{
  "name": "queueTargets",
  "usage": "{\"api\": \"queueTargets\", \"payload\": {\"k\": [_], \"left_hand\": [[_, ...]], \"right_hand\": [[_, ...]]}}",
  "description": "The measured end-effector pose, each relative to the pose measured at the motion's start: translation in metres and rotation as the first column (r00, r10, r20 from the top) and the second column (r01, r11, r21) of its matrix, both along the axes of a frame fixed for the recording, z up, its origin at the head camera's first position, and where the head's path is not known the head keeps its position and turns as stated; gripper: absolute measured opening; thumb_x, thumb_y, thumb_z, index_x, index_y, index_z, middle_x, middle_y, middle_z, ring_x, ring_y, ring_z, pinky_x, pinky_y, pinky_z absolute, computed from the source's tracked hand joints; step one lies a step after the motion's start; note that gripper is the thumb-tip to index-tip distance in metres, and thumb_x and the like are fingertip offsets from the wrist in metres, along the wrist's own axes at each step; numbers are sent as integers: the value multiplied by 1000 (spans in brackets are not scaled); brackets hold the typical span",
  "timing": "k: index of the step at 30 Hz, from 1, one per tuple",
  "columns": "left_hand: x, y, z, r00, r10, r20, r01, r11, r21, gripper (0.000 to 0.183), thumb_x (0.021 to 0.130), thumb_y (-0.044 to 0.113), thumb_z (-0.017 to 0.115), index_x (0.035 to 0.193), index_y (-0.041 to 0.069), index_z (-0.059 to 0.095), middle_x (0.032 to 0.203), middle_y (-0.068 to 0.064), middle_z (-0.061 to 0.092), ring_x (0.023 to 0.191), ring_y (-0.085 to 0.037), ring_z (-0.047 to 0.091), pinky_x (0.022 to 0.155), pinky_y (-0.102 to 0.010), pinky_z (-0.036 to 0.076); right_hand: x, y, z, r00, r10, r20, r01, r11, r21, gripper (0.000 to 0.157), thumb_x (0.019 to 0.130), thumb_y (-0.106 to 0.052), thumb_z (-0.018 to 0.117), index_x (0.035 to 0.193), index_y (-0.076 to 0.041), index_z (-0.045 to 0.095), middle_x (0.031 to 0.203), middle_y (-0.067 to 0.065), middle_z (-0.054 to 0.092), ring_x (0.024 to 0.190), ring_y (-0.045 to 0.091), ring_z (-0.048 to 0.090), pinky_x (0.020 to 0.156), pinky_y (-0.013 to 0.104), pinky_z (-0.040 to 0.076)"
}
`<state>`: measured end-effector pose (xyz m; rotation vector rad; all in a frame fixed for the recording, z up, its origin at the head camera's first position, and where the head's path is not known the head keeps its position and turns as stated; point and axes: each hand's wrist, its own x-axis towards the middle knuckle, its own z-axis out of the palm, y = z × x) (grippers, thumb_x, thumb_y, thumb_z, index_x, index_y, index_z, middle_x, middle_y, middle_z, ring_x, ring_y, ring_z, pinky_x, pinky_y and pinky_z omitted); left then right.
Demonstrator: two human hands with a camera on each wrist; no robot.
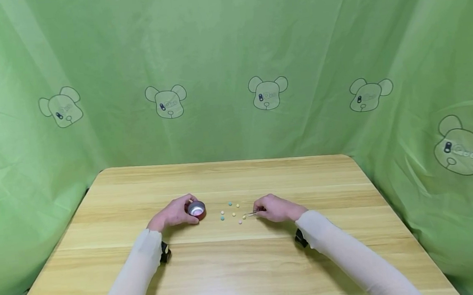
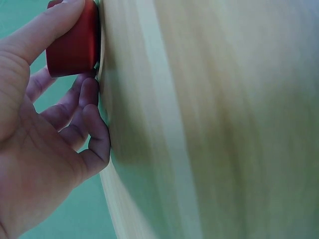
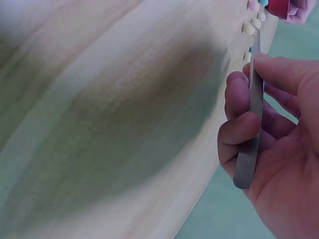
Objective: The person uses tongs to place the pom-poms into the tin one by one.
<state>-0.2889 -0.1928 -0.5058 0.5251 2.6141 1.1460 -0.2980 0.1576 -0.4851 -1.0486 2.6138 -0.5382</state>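
My left hand [image 1: 176, 212] grips a small round red tin [image 1: 202, 216] on the table, thumb on its near side and fingers round the far side. Its top is open, showing a silvery inside with something pale pink at the bottom. In the left wrist view the tin's red wall [image 2: 75, 50] is right under the thumb. My right hand [image 1: 278, 208] holds metal tweezers [image 3: 255, 104] between thumb and curled fingers. The tweezers' tips point left and are right at a small yellow ball [image 1: 244, 217].
Several small pastel balls are scattered between the hands, among them a blue ball [image 1: 222, 218], a pink ball [image 1: 240, 222] and a white ball [image 1: 222, 212]. The wooden table [image 1: 230, 277] ends at the back against a green curtain [image 1: 211, 38] with bear heads.
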Motion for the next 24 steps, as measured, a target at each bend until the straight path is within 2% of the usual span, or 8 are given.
{"api": "queueTargets", "payload": {"k": [14,24], "left_hand": [[2,0,3,1000,-9,-4,9,1000,-3,50,71,16,83,112,10,55,104,-7,59,97,-23,57,90,-45,44],[2,0,2,1000,-5,3,5,1000,-3,50,72,14,83,113,10,54,105,-7,60,99,-24,57,92,-46,43]], "right_hand": [[-1,0,2,998,46,-47,-47,999,-3,9,94,-11,58,94,-11,67,88,-2,64,75,8,54,69,28,47],[-6,1,6,996,51,-79,-55,997,-47,9,93,-10,59,98,-8,67,91,2,66,76,9,56,69,27,48]]}}
